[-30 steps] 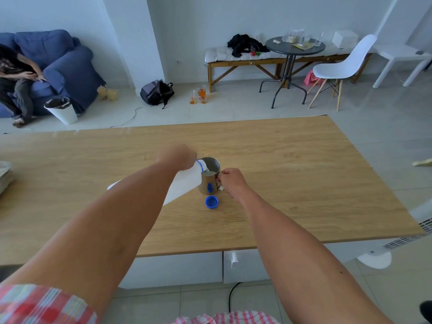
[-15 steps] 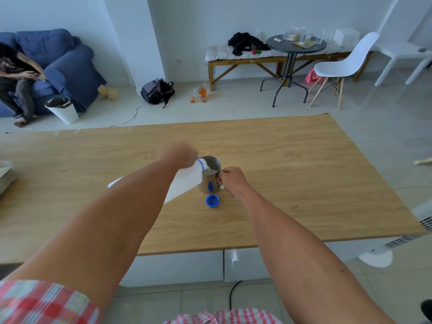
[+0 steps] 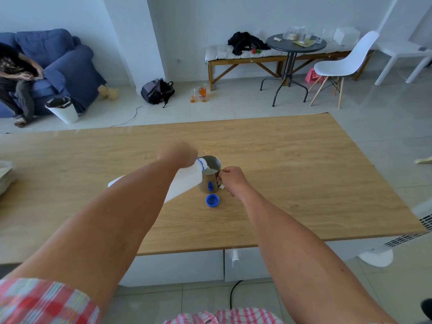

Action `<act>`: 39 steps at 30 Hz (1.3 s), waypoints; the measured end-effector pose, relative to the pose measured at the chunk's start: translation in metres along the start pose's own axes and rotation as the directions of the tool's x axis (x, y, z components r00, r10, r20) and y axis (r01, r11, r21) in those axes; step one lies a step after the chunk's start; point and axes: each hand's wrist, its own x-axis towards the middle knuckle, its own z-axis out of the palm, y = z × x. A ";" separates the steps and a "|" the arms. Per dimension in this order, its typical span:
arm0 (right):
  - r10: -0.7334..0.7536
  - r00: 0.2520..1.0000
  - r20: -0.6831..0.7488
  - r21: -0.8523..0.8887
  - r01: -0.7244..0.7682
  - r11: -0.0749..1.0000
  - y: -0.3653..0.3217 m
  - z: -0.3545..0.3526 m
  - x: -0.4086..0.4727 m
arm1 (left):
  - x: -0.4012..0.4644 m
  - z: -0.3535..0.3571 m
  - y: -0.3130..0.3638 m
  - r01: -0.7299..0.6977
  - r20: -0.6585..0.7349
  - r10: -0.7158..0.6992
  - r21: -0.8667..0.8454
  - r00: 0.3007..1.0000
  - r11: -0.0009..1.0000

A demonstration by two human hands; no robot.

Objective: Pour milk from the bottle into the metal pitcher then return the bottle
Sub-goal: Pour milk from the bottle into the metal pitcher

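Observation:
A white milk bottle (image 3: 187, 181) with a blue neck ring is tipped steeply, its mouth over the rim of the metal pitcher (image 3: 210, 177). My left hand (image 3: 178, 154) grips the bottle near its neck. White milk shows inside the pitcher. My right hand (image 3: 232, 180) is closed around the pitcher's handle on its right side. The pitcher stands upright on the wooden table (image 3: 292, 164). The bottle's blue cap (image 3: 212, 200) lies on the table just in front of the pitcher. My left forearm hides much of the bottle's body.
A pale object (image 3: 5, 176) sits at the table's left edge. Beyond the table are a blue sofa with a seated person (image 3: 16, 78), a white bin (image 3: 63, 109), a backpack (image 3: 157, 91), a round black table (image 3: 295, 46) and a white chair (image 3: 346, 66).
Both hands, the bottle and the pitcher hold nearly the same pose. The bottle stays tipped over the pitcher.

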 end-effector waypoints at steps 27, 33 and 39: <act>0.002 1.000 -0.002 -0.011 -0.002 1.000 0.002 0.000 0.003 | 0.004 0.002 0.001 -0.004 -0.013 0.005 0.038 1.000 0.999; 0.001 1.000 -0.006 -0.015 -0.001 1.000 0.003 0.002 0.004 | 0.006 0.003 0.001 -0.005 -0.013 0.005 0.038 1.000 0.999; 0.001 1.000 -0.010 -0.013 -0.001 1.000 0.003 0.002 0.005 | 0.006 0.003 0.001 -0.004 -0.017 0.004 0.040 1.000 0.999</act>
